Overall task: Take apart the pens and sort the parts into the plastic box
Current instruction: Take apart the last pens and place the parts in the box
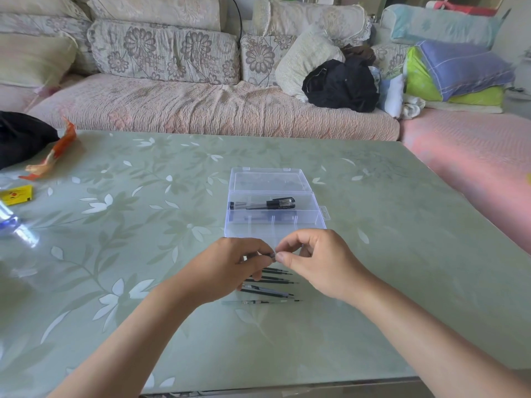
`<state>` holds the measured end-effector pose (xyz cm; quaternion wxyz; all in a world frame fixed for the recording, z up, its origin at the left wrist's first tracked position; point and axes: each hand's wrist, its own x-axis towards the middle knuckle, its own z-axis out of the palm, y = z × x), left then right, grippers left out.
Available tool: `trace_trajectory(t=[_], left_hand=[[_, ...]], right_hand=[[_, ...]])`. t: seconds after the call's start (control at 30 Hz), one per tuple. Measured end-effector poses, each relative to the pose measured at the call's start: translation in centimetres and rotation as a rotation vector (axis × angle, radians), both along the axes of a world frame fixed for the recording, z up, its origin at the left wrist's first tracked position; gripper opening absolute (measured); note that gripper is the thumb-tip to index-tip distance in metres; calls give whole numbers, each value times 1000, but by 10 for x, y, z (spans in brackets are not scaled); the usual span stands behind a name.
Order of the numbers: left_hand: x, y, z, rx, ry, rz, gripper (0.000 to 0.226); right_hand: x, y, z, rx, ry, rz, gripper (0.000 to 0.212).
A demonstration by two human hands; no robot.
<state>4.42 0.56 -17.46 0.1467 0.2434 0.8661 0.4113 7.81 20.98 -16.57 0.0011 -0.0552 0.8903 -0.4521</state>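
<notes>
The left hand (230,268) grips a pen (271,255) and the right hand (313,262) pinches its end, just in front of the open plastic box (319,218), above loose refills (275,280) on the bench (402,254). If the end piece frees suddenly, it may slip away among those refills.

A small dark pen part (271,255) sits in the grip, mostly hidden. Just beyond the grip stands the clear plastic box (317,214), its lid open and laid back. Its far compartment holds black pen pieces (280,203). Just below the grip, on the near side, thin black refills (275,280) lie side by side, tips pointing right.
</notes>
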Motion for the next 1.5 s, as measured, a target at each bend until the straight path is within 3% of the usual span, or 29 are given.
trace_trajectory(t=[0.27,0.47,0.63,0.83,0.97,1.2,1.5], left_hand=[[-2,-1,-7,-121,58,-9,13],[-3,-2,-7,-137,94,-28,15],[-3,-3,-7,-181,147,-42,12],[-3,-3,-6,-197,185,-33,10],[-4,-4,-7,-197,206,-38,8],[-3,-3,-6,-191,208,-39,8],[-3,-2,-8,-185,183,-22,8]], right_hand=[[1,0,-6,427,107,81,24],[1,2,-3,435,118,114,13],[-1,1,-8,504,95,126,37],[-1,3,-4,436,95,122,14],[-1,2,-8,458,72,135,24],[-1,3,-3,414,89,126,13],[-1,4,-5,445,93,128,14]])
